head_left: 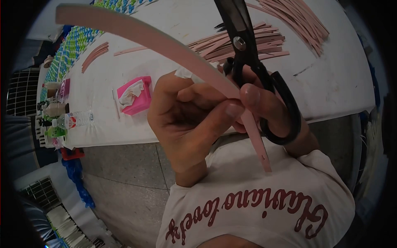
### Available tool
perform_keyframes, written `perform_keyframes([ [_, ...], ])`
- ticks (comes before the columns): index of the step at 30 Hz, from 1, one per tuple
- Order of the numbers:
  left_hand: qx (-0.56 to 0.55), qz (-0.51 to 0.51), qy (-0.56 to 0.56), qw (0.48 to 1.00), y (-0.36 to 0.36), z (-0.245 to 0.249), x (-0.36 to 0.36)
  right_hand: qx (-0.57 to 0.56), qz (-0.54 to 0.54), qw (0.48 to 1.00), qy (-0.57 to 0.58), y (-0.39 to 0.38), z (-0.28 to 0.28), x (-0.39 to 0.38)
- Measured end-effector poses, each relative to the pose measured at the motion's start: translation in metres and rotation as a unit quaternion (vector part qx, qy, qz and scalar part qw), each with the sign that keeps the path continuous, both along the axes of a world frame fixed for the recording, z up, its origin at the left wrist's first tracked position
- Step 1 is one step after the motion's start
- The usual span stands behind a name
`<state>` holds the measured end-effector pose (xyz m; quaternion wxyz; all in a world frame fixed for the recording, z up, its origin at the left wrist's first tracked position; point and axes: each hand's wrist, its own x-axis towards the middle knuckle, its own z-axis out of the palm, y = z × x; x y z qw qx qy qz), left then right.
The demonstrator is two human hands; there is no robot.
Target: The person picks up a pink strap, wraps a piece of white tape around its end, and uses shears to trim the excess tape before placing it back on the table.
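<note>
1 left grip (182, 124) pinches 1 pink strip (178, 53) while 1 right grip (269, 109) holds it and 1 pair of scissors (244, 49)

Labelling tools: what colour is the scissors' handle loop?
Black; the handle loop shows in the head view.

White tissue (130, 94) on pink box (143, 100); clear bottle (84, 118) with red label (72, 120); blue plastic (75, 173).

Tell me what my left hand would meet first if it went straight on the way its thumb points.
Most likely your right hand, whose thumb tip shows just past the thumb of your left hand, beside the pink strip. Depth is hard to judge from this single view.
</note>
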<state>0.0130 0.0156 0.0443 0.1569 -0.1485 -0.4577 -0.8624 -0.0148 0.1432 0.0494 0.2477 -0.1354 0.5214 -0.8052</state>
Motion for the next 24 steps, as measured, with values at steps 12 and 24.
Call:
perform_keyframes([
  [12, 0.011, 0.077, 0.033, 0.996, -0.002, -0.004, -0.005, 0.025, 0.054, 0.994, -0.092, 0.007, -0.01, 0.003],
  [24, -0.046, 0.203, 0.03, 0.978, -0.028, -0.015, -0.01, -0.009, 0.125, 0.987, -0.1, -0.002, -0.022, 0.009],
])
